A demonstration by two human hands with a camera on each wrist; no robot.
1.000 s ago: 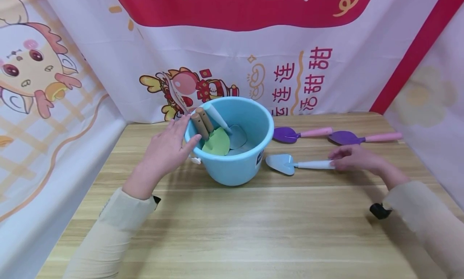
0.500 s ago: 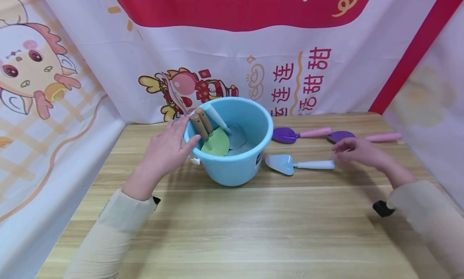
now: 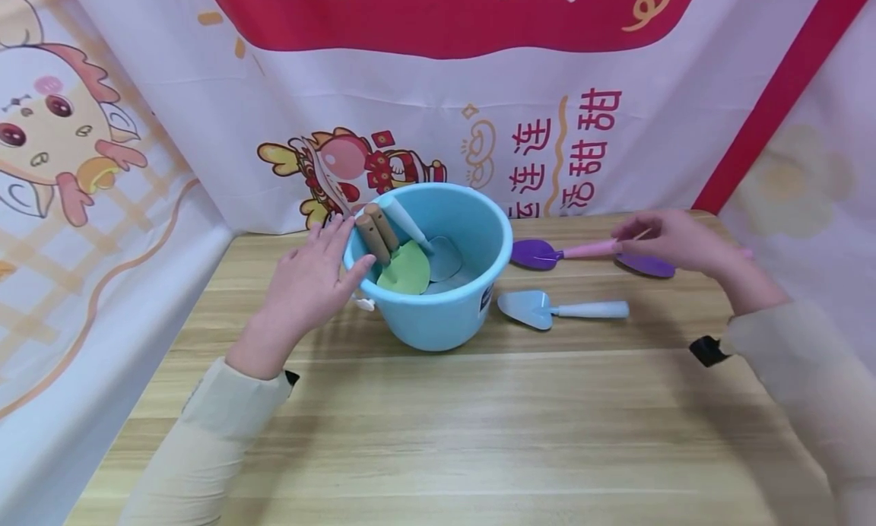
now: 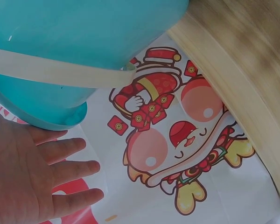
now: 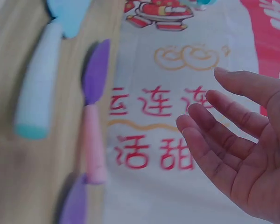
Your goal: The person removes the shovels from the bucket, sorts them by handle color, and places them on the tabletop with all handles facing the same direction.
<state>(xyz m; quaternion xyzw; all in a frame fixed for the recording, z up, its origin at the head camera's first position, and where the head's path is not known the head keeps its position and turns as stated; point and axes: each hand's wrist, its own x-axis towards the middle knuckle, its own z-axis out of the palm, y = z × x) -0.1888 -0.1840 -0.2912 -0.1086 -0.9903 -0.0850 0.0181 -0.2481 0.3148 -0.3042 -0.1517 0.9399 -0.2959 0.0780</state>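
My left hand (image 3: 311, 275) rests on the left rim of a light blue bucket (image 3: 438, 324), its fingers spread, also plain in the left wrist view. Inside the bucket lean two wooden-handled tools, a green blade (image 3: 405, 269) and a light blue trowel (image 3: 409, 223). In the head view my right hand (image 3: 677, 241) overlaps the end of a pink-handled purple trowel (image 3: 537, 255); the right wrist view shows the hand (image 5: 242, 140) with loosely bent fingers and nothing in them, apart from that trowel. A second purple trowel (image 3: 645, 264) lies partly hidden below the hand.
A light blue trowel with a pale handle (image 3: 591, 309) lies on the wooden table (image 3: 438, 435) right of the bucket. Behind the table hangs a printed cloth (image 3: 411, 93). The bucket's white carrying handle (image 4: 60, 72) hangs down its side.
My right hand has left the end of the light blue trowel's handle and moved up and away, toward the pink-handled trowels. The left hand stays at the bucket's rim.
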